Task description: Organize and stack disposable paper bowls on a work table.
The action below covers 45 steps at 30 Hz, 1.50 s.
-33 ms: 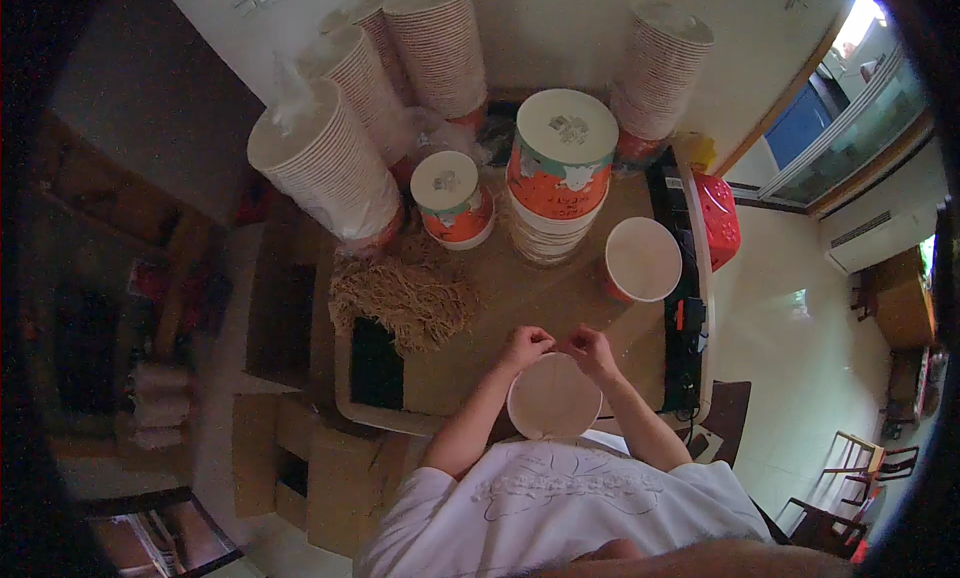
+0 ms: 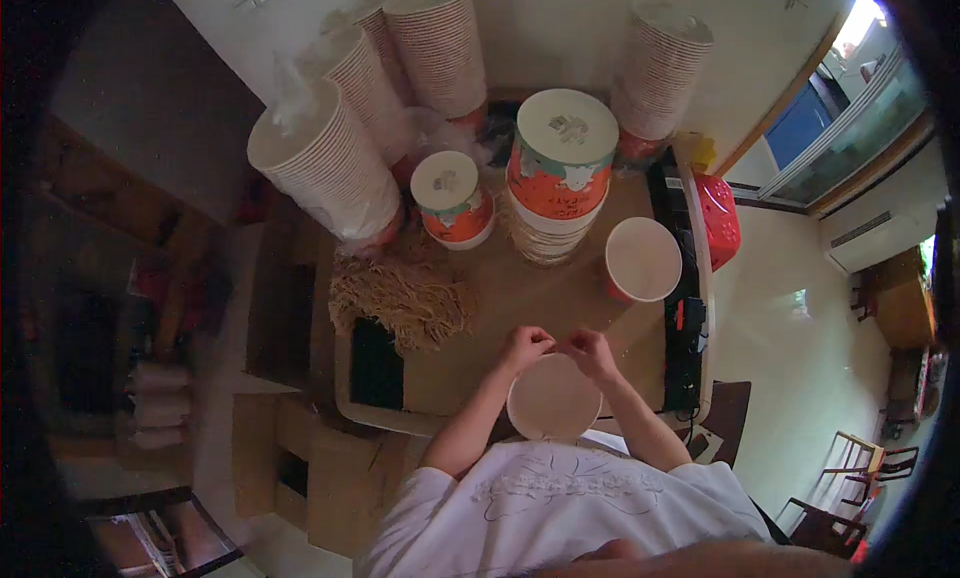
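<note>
A white-lined paper bucket (image 2: 555, 398) stands close against my body, its open top facing up. At its far rim my left hand (image 2: 528, 348) and my right hand (image 2: 590, 352) are close together, a small gap between them. The fingers of both hands are pinched; whatever lies in them is too small to make out. Another open paper bucket (image 2: 643, 260), red outside, is at the right of the table. Left of my hands lies a loose heap of brown cords or strips (image 2: 405, 298).
Behind stand a small upturned paper bucket (image 2: 446, 186) and a larger upturned stack (image 2: 562, 168), orange and green. Tall plastic-wrapped bucket stacks (image 2: 325, 163) line the back left, another (image 2: 662, 73) the back right. A red plastic basket (image 2: 716, 221) sits beyond the table's right edge. Cardboard boxes (image 2: 340, 483) are at lower left.
</note>
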Available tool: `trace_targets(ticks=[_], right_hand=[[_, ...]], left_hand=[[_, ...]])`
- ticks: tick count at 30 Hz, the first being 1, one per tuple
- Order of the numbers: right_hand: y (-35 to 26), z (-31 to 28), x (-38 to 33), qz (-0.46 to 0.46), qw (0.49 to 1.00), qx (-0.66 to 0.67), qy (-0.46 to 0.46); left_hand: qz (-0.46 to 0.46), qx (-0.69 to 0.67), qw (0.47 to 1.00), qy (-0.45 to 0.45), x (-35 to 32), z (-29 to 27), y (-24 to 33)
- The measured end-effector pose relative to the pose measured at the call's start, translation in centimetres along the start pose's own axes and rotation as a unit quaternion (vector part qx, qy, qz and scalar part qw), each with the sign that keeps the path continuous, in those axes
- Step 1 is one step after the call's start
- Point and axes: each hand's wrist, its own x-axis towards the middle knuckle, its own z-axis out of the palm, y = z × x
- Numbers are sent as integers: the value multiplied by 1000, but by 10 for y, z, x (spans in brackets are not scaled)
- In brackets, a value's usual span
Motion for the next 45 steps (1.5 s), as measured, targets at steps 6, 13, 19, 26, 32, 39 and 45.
trace_targets(ticks=[6,13,19,26,32,39,45], right_hand=[[-2,3,-2,-39,995,93,4],[-19,-5,4,124,987,90,-49],[-12,-5,7,122,977,168,-58],[1,-6,6,125,946,292,-70],[10,-5,7,74,964,233,-106],[5,-4,6,83,952,288,-68],[7,-5,7,90,954,275,-75]], left_hand=[[3,53,998,25,6,5,-15],[56,-42,996,60,8,9,-14],[93,-61,988,103,6,12,-2],[57,-5,998,-25,-10,3,16],[50,34,998,13,-9,4,8],[72,11,997,31,-13,6,15],[49,27,998,-8,-12,4,16]])
